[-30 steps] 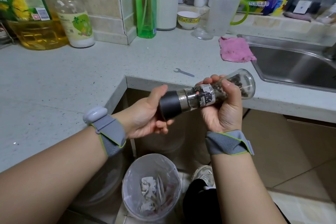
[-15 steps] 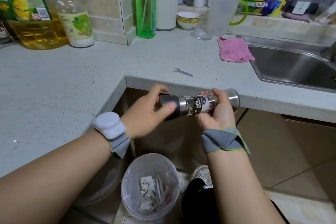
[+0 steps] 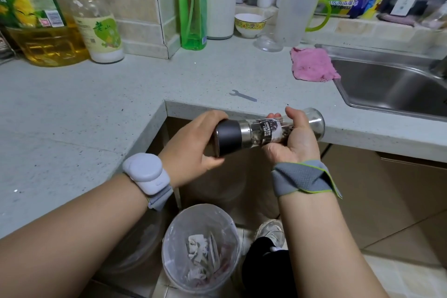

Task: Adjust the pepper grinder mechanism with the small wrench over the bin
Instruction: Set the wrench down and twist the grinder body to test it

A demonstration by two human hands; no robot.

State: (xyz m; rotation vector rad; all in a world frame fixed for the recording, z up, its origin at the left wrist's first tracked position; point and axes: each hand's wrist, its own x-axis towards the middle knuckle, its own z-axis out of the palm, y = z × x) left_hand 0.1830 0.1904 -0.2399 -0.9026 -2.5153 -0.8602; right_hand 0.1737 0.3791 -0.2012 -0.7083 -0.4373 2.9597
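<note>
I hold the pepper grinder (image 3: 261,134) lying roughly level in front of the counter edge, above the floor. Its black cap points left and its clear glass end points right. My left hand (image 3: 191,142) wraps the black cap. My right hand (image 3: 294,139) grips the glass body from below, thumb on top. The small grey wrench (image 3: 242,96) lies flat on the counter just behind the grinder, untouched. The translucent bin (image 3: 200,248) stands on the floor below my hands, with crumpled paper inside.
A steel sink (image 3: 396,84) sits at the right with a pink cloth (image 3: 312,65) beside it. Oil bottle (image 3: 41,19), jar (image 3: 96,21), green bottle (image 3: 192,4), bowl (image 3: 250,24) and plastic jug (image 3: 296,19) line the back wall. My shoe (image 3: 271,232) is beside the bin.
The grinder dropped from a tilted pose to nearly level. My left hand turned over, from palm up under the cap to closing over it with its back toward me.
</note>
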